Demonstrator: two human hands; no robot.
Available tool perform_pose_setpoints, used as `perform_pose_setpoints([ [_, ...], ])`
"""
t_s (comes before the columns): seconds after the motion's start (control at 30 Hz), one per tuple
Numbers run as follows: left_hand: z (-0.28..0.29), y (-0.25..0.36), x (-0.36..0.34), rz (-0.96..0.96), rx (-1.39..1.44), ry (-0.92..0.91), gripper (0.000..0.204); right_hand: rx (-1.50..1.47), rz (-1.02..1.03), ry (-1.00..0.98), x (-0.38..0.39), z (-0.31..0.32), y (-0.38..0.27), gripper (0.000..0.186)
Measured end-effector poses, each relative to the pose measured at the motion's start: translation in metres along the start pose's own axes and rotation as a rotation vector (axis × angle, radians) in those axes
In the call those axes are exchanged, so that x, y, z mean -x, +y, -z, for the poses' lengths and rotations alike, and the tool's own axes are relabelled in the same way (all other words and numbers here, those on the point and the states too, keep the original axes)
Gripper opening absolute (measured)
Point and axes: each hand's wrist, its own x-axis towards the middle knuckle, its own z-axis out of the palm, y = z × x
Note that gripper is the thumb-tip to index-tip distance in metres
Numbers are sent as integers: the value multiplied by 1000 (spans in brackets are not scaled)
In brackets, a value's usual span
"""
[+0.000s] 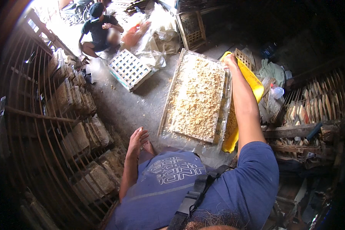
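Note:
A long tray [195,96] lined with clear plastic holds a thick spread of pale crumbly granules, tilted beside a yellow tub [253,82] that also has granules inside. My right hand [230,62] is closed on the tray's far right corner, against the tub's rim; the fingertips are partly hidden. My left hand [138,140] hangs left of the tray's near end, fingers loosely bent and apart, holding nothing, near my bare foot.
A co-worker [97,32] squats at the back left by plastic sheets [161,34] and a white lattice crate [130,69]. A barred rack [57,119] of pale blocks lines my left; wooden shelving [283,132] with upright slabs stands right. Another crate [191,30] stands behind.

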Motion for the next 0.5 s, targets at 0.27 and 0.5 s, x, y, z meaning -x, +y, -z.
perform_pose_setpoints([
  [0.27, -37, 33, -25, -27, -99, -93, 59, 823, 806, 66, -41, 5, -83, 23],
  [0.5, -49, 14, -15, -28, -73, -151, 59, 265, 315, -57, -35, 14, -15, 14],
])
